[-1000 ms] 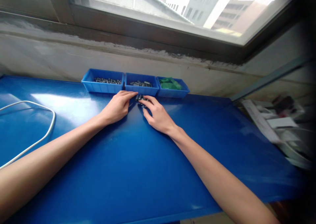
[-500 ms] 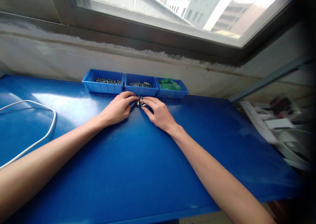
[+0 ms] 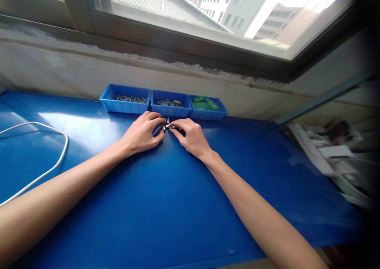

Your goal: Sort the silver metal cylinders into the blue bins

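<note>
Small metal parts (image 3: 166, 125) lie on the blue table between my fingertips, just in front of the middle blue bin. From the left, my left hand (image 3: 145, 131) touches them with its thumb and fingers curved together around one small piece. On the other side, my right hand (image 3: 191, 136) pinches a small dark metal piece between thumb and forefinger. The exact shape of each piece is too small to make out.
Three blue bins stand in a row by the wall: the left (image 3: 127, 107) and middle (image 3: 170, 110) hold small metal parts, the right (image 3: 208, 114) green pieces. A white cable (image 3: 63, 146) lies at the left. Blurred items (image 3: 338, 150) are at the right.
My left thumb has moved toward the parts, and its fingertips have shifted slightly nearer to me. The metal pieces between my hands have turned a little. My right hand has barely moved.
</note>
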The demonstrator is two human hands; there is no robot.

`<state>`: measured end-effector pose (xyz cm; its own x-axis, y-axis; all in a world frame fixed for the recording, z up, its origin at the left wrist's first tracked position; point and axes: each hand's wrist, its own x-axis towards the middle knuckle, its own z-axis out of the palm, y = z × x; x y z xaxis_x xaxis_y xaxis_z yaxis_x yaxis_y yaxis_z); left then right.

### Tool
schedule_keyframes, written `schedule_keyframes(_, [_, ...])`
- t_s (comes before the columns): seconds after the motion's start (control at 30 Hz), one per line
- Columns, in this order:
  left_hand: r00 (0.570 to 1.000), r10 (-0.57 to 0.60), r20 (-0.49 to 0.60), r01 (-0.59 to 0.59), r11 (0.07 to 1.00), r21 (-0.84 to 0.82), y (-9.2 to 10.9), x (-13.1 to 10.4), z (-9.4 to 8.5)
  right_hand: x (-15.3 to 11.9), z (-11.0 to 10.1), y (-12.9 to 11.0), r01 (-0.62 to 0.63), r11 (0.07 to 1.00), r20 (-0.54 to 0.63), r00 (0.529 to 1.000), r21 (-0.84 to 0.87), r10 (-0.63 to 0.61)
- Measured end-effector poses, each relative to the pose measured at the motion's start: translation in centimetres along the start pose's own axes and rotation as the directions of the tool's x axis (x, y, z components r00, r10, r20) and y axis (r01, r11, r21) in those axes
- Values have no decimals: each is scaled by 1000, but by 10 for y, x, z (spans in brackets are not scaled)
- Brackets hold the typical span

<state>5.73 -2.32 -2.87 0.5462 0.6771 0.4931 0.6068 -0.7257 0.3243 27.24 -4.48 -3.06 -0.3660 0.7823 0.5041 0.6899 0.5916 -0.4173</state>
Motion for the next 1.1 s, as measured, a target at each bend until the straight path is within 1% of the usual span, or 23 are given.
schedule_keyframes(0.13, [1000, 24, -19, -24, 1000, -17, 2, 0, -2, -1, -6, 2, -57, 998, -2, 998, 11, 57])
schedule_keyframes(0.3, [998, 61, -16, -61, 998, -11, 2, 0, -2, -3, -15, 4, -90, 992, 60, 995, 90, 85])
schedule_keyframes(0.37, [998, 66, -17, -66, 998, -10, 0, 0, -1, -3, -16, 6, -105, 985, 74, 993, 137, 96])
schedule_keyframes(0.43, [998, 65, -19, -65, 998, -10, -1, 0, -1, -3, -15, 6, -138, 959, 74, 990, 246, 124])
schedule_keyframes(0.5, [998, 59, -15, -60, 998, -15, -2, 0, 0, -2, -12, 5, -198, 878, 70, 980, 436, 186])
schedule_keyframes(0.57, [998, 53, -17, -54, 998, -30, -2, 0, -1, 1, -8, 3, -260, 734, 82, 960, 628, 269])
schedule_keyframes(0.6, [999, 48, -21, -49, 998, -39, -2, 1, -1, 2, -6, 1, -283, 658, 95, 947, 698, 307])
schedule_keyframes(0.67, [999, 34, -33, -35, 998, -55, -1, 1, -1, 7, -2, -3, -319, 538, 128, 923, 780, 362])
schedule_keyframes(0.73, [999, 11, -39, -14, 998, -63, -1, 2, -1, 13, 2, -6, -337, 470, 155, 910, 816, 384])
schedule_keyframes(0.8, [999, -14, -46, 11, 998, -64, -2, 2, 0, 20, 7, -8, -320, 462, 140, 913, 827, 383])
schedule_keyframes(0.9, [997, -44, -68, 40, 997, -64, -3, 3, 1, 27, 15, -9, -252, 520, 53, 929, 816, 367])
schedule_keyframes(0.97, [996, -50, -74, 44, 997, -68, -3, 3, 1, 29, 20, -10, -228, 544, 23, 934, 807, 356])
schedule_keyframes(1.1, [995, -47, -88, 41, 997, -69, -3, 3, 1, 28, 24, -12, -219, 519, 22, 933, 826, 359])
